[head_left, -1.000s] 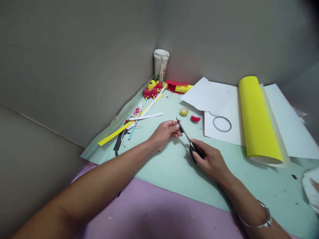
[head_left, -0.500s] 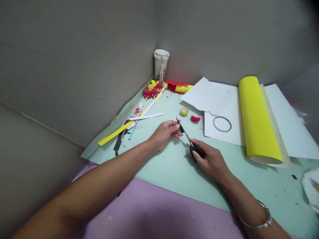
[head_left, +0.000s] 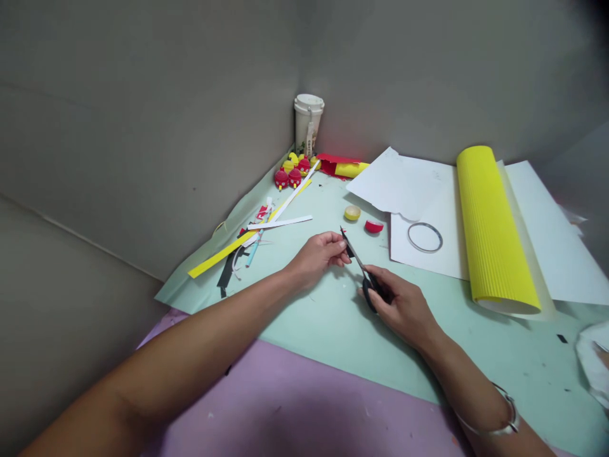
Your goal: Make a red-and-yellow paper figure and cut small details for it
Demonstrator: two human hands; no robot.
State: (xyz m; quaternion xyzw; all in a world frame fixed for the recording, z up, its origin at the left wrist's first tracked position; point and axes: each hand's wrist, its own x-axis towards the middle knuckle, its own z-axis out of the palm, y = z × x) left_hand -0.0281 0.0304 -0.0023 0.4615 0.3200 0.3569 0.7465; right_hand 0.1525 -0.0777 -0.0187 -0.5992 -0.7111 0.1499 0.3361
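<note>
Black-handled scissors (head_left: 365, 279) are gripped in my right hand (head_left: 404, 304), their blades pointing up and left. The fingers of my left hand (head_left: 320, 257) pinch a small black piece of paper (head_left: 351, 251) right at the blades. How far the blades are apart I cannot make out. Just beyond the scissor tips lie a yellow cup-shaped paper coil (head_left: 352, 213) and a red one (head_left: 374, 226).
A yellow corrugated roll (head_left: 497, 235) lies on white sheets (head_left: 404, 184) at right, near a tape ring (head_left: 425, 237). Paper strips (head_left: 223, 254) lie at left. Behind them stand small red and yellow figures (head_left: 288, 174) and a lidded cup (head_left: 308, 124).
My left hand and the scissor blades have shifted very slightly to the right. The grip of both hands is unchanged.
</note>
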